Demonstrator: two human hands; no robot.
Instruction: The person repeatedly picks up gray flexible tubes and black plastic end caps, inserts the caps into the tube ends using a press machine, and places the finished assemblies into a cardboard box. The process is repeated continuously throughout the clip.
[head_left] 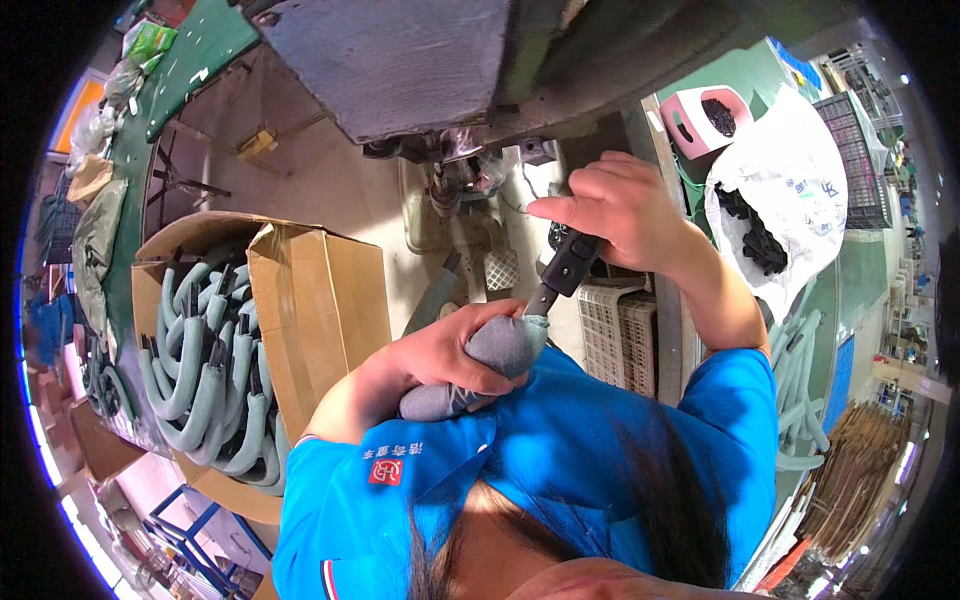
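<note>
My left hand (450, 350) is wrapped around a grey fabric-covered padded bar (505, 345), held against the front of my blue shirt. A short flat metal end (541, 300) sticks out of the padding. On that end sits a black plastic fitting (572, 265), tilted up toward the right. My right hand (625, 205) is closed around the upper part of the fitting, its thumb stretched out to the left. The fingers hide the fitting's far end.
At left stands an open cardboard box (335, 300) full of curved grey padded bars (215, 400). A metal machine (400, 70) overhangs the front. On the right-hand green table are a pink box (680, 110) and a white sack (800, 190) of black parts. A beige crate (615, 335) stands below.
</note>
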